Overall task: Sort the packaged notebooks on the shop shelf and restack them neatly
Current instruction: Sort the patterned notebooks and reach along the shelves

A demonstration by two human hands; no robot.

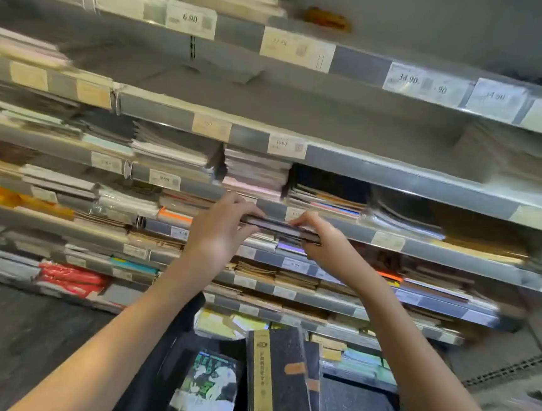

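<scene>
Restack step, I'd say: left hand (216, 230) and right hand (320, 239) each pinch an end of a thin flat bundle of dark packaged notebooks (279, 228), held level before the grey metal shelf edge (336, 226); next it needs sliding squarely onto a stack.

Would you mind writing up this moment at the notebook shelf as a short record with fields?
setting: shop shelves stacked with packaged notebooks
held item: small dark stack of notebooks, held flat
left hand: grips the stack's left end
right hand: grips its right end
position: in front of a middle shelf edge
below: black notebook with gold strip, beside a green-and-white packet
image quality: blurred
</scene>
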